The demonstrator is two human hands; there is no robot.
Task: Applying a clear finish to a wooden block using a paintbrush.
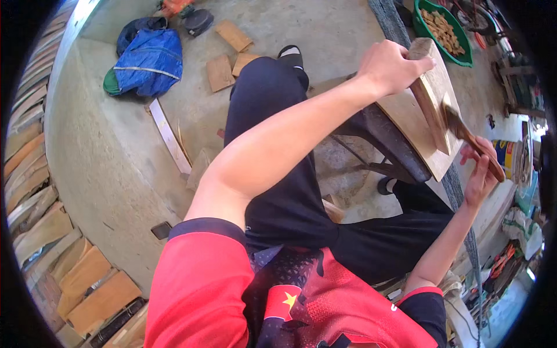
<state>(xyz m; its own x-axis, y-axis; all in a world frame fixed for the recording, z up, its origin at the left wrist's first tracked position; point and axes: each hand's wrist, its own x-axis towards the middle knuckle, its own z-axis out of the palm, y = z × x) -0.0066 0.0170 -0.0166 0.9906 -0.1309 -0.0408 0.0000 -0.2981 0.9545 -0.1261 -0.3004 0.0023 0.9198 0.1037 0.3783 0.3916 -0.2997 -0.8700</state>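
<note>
My left hand [394,66] is closed over the far end of a long, thick wooden block [430,110]. The block rests on a pale wooden board [409,124], which lies on a dark bench [389,145]. At the right, my right hand [480,174] holds a slim, brown wooden piece with a long handle [469,139], its fingers closed around the lower part. This piece's upper end meets the side of the block; its exact kind is unclear. Some of my right fingers are hidden behind the handle.
A green basket [464,55] of wood pieces stands at the far right. Loose wooden boards [220,73] and a blue bag [151,61] lie on the floor. Stacked planks [104,296] line the left, near a dark phone-like object [161,231]. Clutter fills the right side.
</note>
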